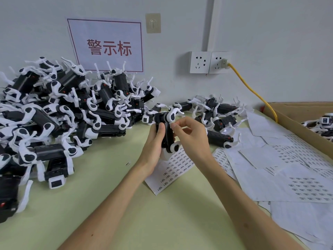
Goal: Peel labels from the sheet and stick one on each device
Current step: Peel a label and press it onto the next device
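Head view.

- A black-and-white device is held upright above the pale green counter, near its middle.
- The left grip, a bare hand, is seen clamped round the device's black body, thumb laid up along the front.
- The right grip is seen pinched, thumb against forefinger, on a small white label at the device's upper right side. Whether the label is already stuck down cannot be told.
- A label sheet with rows of small printed labels is noted flat on the counter, directly under both wrists.
- A large pile of devices is heaped to the left, against the wall. A smaller group is spread behind the right grip.
- Loose sheets are scattered over the right of the counter, some overlapping.
- A cardboard box is noted at the far right, with more devices inside.
- A yellow cable is plugged into the wall socket.
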